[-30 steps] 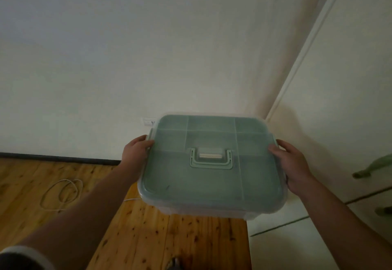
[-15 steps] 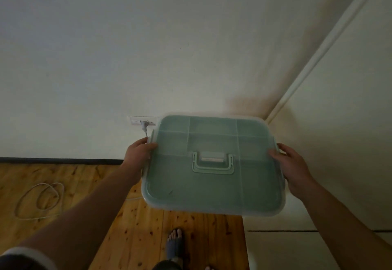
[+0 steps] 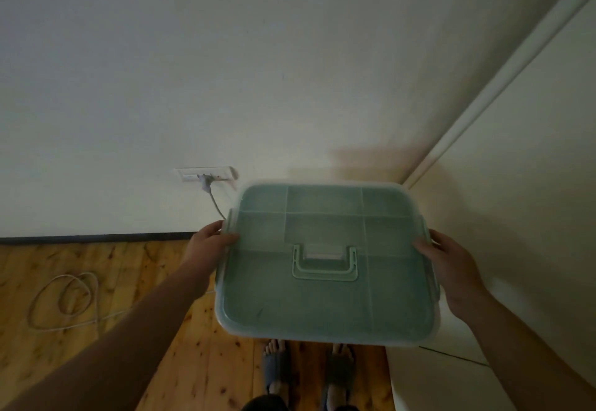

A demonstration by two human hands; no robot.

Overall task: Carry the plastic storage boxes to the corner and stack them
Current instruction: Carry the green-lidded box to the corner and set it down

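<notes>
One storage box [image 3: 325, 268], green lid, up in the air. Left hand [image 3: 209, 244] and right hand [image 3: 448, 260] grip its sides, thumbs curled over the lid.

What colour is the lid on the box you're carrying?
The box lid is muted green, handle paler green; head view.

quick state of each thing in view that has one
storage box: lid on, held above the floor
lid handle: folded flat
left hand: grips the box's left side
right hand: grips the box's right side
plug: in the wall socket
cable: loosely coiled on the floor
</notes>
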